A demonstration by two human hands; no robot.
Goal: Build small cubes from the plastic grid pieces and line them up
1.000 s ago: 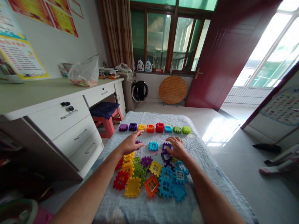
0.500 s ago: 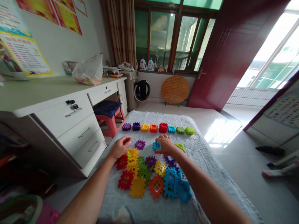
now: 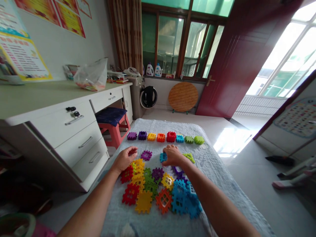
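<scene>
My right hand (image 3: 172, 155) rests with curled fingers on a light blue block tile (image 3: 162, 157) in the middle of the quilt-covered surface (image 3: 222, 177). My left hand (image 3: 125, 158) hovers half-curled over the left end of a pile of coloured interlocking tiles (image 3: 158, 191), beside a loose purple tile (image 3: 146, 155); nothing shows in it. A green tile (image 3: 189, 157) lies just right of my right hand. Beyond both hands stands a row of several assembled cubes (image 3: 165, 137), running from purple through yellow, orange, red and blue to green.
A white desk with drawers (image 3: 74, 131) runs along the left, a red stool with a blue cushion (image 3: 112, 123) under it. A clear plastic bag (image 3: 90, 77) sits on the desk. A round wooden tabletop (image 3: 183, 96) leans under the window. A dark red door (image 3: 237, 62) stands open at the right.
My left hand pulled back from the cube row to the left end of the pile. My right hand moved left from a purple tile onto the light blue tile.
</scene>
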